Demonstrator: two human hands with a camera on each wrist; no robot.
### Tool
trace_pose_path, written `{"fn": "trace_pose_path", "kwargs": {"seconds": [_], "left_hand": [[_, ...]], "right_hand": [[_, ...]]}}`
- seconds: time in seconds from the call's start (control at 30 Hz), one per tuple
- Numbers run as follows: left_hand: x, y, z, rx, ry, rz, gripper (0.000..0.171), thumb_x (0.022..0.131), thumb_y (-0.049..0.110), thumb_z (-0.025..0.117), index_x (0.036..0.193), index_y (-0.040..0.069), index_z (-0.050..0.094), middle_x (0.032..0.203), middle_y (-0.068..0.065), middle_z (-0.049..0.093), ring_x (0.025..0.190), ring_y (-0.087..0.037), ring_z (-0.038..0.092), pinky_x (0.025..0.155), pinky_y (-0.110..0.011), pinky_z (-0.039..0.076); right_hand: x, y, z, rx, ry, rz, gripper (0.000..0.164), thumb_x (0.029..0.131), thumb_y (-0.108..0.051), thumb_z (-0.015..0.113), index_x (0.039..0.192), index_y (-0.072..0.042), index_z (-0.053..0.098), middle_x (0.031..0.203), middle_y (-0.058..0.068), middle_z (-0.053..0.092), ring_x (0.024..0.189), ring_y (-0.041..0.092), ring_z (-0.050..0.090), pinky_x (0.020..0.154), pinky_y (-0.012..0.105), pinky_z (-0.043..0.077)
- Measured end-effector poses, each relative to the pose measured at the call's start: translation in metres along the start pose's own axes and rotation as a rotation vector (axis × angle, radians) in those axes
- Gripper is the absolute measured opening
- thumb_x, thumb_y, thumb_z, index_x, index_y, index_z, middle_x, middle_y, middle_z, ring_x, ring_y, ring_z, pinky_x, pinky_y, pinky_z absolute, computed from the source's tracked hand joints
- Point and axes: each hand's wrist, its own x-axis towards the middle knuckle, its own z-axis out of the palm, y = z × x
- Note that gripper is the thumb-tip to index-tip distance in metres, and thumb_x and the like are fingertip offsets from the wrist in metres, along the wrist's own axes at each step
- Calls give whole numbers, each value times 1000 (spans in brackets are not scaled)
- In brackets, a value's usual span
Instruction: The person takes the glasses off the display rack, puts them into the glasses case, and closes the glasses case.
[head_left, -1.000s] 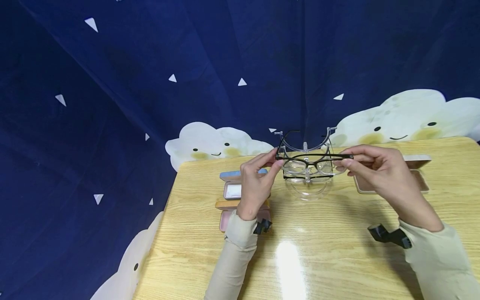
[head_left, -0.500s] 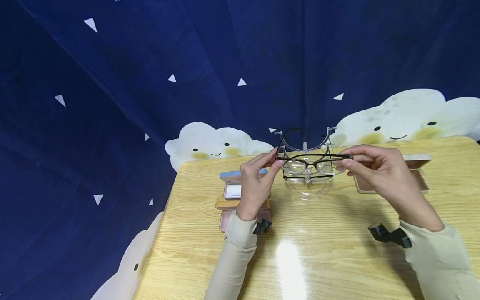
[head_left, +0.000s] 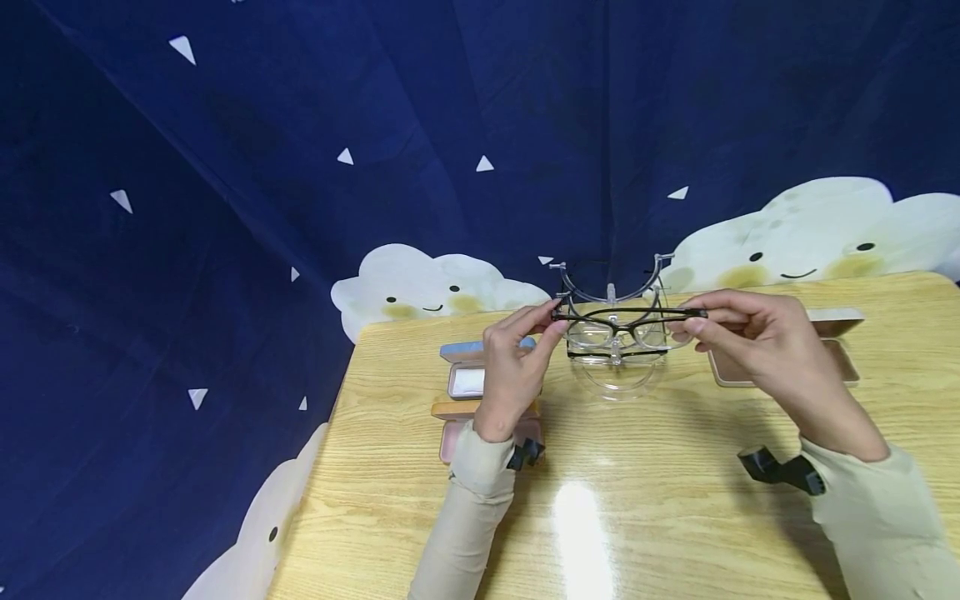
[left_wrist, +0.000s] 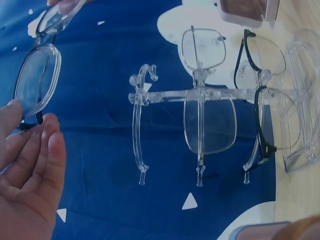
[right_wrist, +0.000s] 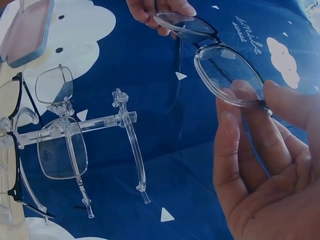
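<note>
In the head view both hands hold up a pair of glasses [head_left: 622,327] with a black upper frame and clear lower rims. My left hand [head_left: 516,360] pinches its left end between thumb and fingers. At the other end, the thumb and fingers of my right hand [head_left: 776,354] grip the corner, seen closely in the right wrist view. One dark temple runs along behind the lenses. Just beyond the glasses stands a clear display rack [left_wrist: 167,96]. Two pairs hang on it: thin metal-rimmed glasses [left_wrist: 235,125] and black half-rimmed glasses [left_wrist: 258,115].
Left of the rack lie an open blue case [head_left: 459,351] with a white cloth [head_left: 468,382] inside and an open orange case [head_left: 454,410] lined in pink. Another open case [head_left: 726,372] sits behind my right hand. A navy cloth [head_left: 420,192] rises behind the wooden table [head_left: 645,500].
The temple at the left end, which stood up toward the back in both earlier frames, no longer shows there. Both hands have stayed in nearly the same place.
</note>
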Motion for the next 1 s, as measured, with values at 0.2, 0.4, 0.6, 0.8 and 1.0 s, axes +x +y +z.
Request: {"fn": "trace_pose_path", "kwargs": {"seconds": [0.2, 0.4, 0.6, 0.8, 1.0], "left_hand": [[0, 0, 1, -27, -16, 6, 21, 100, 10, 70, 118, 2, 77, 104, -13, 81, 88, -22, 77, 83, -27, 63], [0, 2, -1, -4, -41, -6, 20, 100, 12, 70, 116, 2, 77, 103, -12, 80, 88, -21, 77, 81, -25, 62], [0, 1, -1, 4, -60, -6, 20, 101, 13, 70, 115, 2, 77, 102, -12, 80, 87, -20, 77, 78, -23, 61], [-1, 0, -1, 6, -65, -10, 20, 101, 14, 69, 116, 3, 77, 102, -11, 81, 87, -20, 77, 80, -24, 61], [0, 0, 0, 14, -69, -7, 19, 101, 14, 70, 114, 3, 77, 101, -11, 80, 87, -20, 77, 82, -23, 61]], "right_hand": [[0, 0, 0, -12, 4, -4, 20, 100, 0, 66, 118, 6, 70, 94, -14, 82, 81, 4, 75, 71, 17, 57], [1, 0, 0, -59, 67, 19, 18, 95, -3, 75, 113, 1, 76, 92, -18, 78, 67, 0, 65, 54, 21, 47], [2, 2, 0, -56, 98, -13, 17, 94, 0, 75, 110, 3, 76, 97, -17, 76, 71, -2, 62, 56, 17, 49], [3, 3, 0, -47, 97, -30, 17, 93, 1, 74, 110, 3, 76, 99, -15, 76, 75, -2, 63, 61, 15, 51], [5, 5, 0, -32, 91, -75, 16, 92, 7, 73, 108, 5, 76, 98, -14, 75, 77, -3, 64, 63, 11, 53]]}}
